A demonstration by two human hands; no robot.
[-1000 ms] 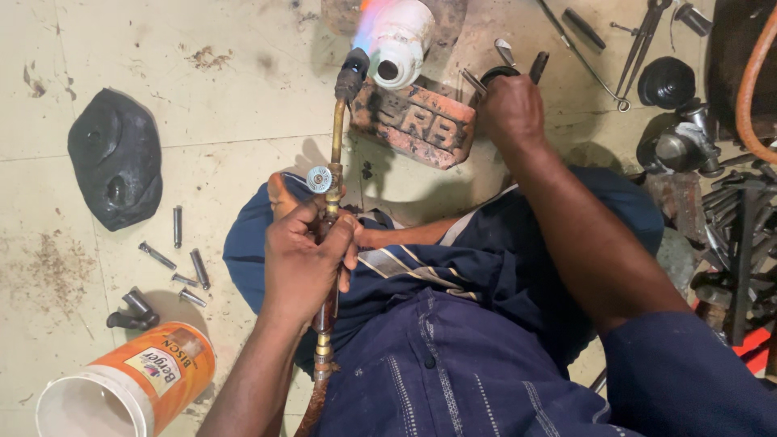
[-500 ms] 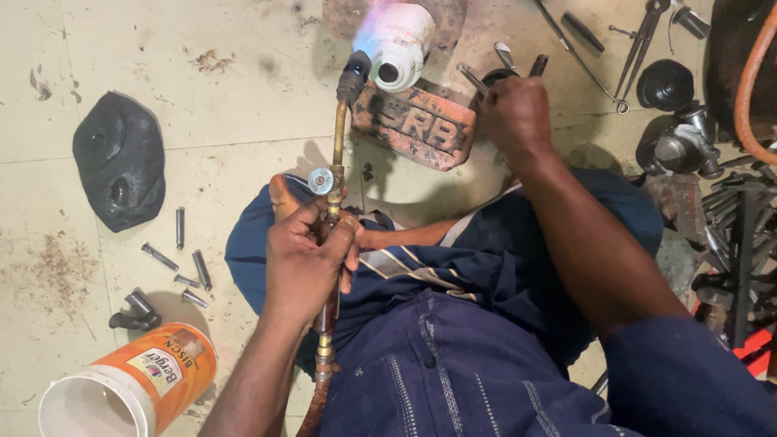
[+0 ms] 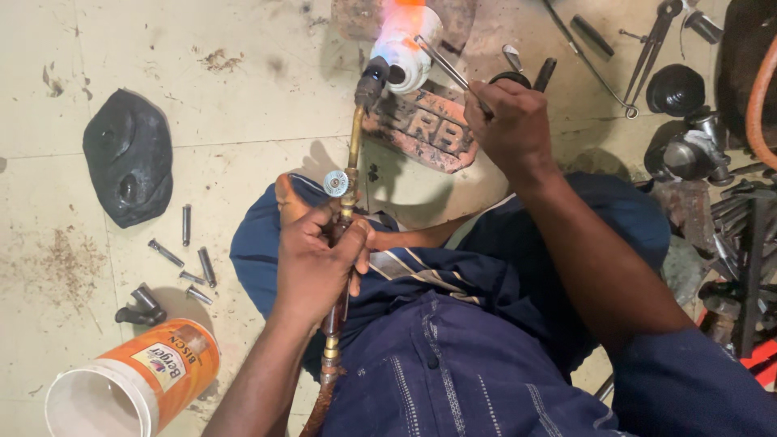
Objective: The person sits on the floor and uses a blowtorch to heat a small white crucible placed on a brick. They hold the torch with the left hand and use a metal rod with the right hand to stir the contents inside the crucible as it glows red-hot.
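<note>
The left hand [image 3: 312, 263] is wrapped tight around a brass gas torch [image 3: 348, 182], whose nozzle points to twelve o'clock, where its flame plays on a glowing metal piece [image 3: 405, 40]. The right hand [image 3: 510, 125], at one o'clock, is closed on a thin metal rod [image 3: 445, 65] reaching toward that piece. Loose bolts [image 3: 186, 259] and an orange plastic bucket [image 3: 154, 380] lie on the floor at eight o'clock.

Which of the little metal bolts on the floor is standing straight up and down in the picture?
The bolt nearest the black rubber piece. It points straight up the picture, alone; the others below it lie slanted.
</note>
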